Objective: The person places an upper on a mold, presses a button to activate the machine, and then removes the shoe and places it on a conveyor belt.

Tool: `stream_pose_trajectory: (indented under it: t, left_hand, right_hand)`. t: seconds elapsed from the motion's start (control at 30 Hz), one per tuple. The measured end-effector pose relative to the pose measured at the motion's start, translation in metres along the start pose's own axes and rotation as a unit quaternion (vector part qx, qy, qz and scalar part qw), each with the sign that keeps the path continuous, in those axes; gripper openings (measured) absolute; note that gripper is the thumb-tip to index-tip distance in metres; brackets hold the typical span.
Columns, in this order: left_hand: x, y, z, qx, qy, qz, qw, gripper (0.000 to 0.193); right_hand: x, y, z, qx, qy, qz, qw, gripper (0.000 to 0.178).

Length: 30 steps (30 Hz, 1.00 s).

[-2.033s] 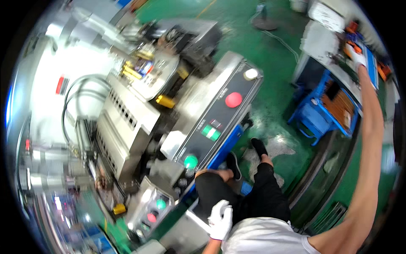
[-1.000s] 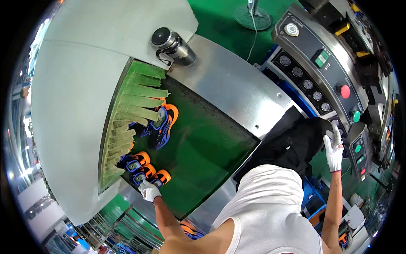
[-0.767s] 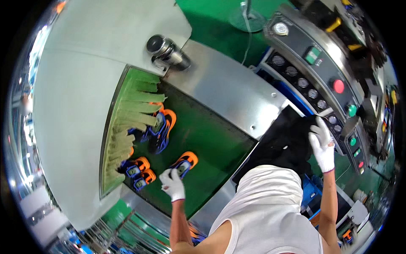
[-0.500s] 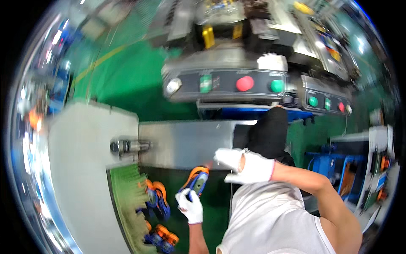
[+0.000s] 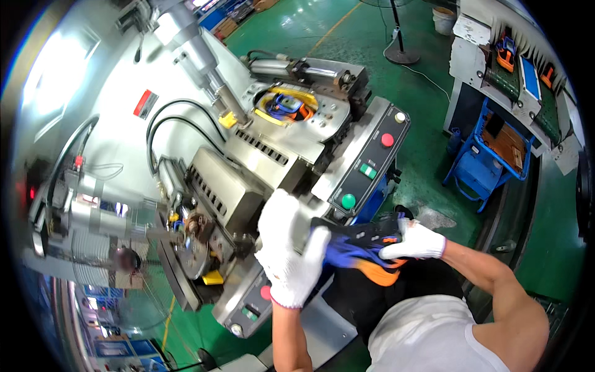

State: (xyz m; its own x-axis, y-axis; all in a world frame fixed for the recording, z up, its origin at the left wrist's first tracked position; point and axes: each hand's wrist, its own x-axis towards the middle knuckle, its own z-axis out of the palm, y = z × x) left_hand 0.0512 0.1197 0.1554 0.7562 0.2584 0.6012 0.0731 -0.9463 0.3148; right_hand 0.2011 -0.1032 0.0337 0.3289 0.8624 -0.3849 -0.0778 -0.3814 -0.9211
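Right hand (image 5: 419, 240) grips one shoe (image 5: 353, 248), left hand (image 5: 285, 257) beside it, two control panels (image 5: 377, 155).

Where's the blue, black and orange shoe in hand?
In the head view, the shoe is below and right of centre, gripped by the white-gloved right hand, the white-gloved left hand beside its left end.

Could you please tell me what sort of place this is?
Probably a shoe factory: a shoe in the right hand, another shoe set in a metal machine, and a control panel with buttons.
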Motion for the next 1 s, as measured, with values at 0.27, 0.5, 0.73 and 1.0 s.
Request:
stream_pose_trajectory:
  t: [0.27,0.5,0.73,1.0]
  left_hand:
    - [0.191,-0.172,0.182,-0.050,-0.048,-0.278,0.958,0.078]
    - [0.268,-0.267,0.287,-0.124,-0.037,-0.358,0.925,0.059]
    - [0.267,-0.343,0.271,-0.193,0.130,-0.297,0.926,0.031]
    - [0.170,-0.131,0.119,-0.156,0.293,-0.152,0.931,0.035]
  right_hand:
    - [-0.018,0.142,-0.047,0.466,0.227,0.046,0.854,0.045]
    - [-0.013,0.147,-0.069,0.503,0.218,0.052,0.835,0.025]
    - [-0.006,0.159,-0.048,0.472,0.237,-0.009,0.849,0.070]
    - [-0.002,0.078,-0.067,0.294,0.265,0.067,0.916,0.013]
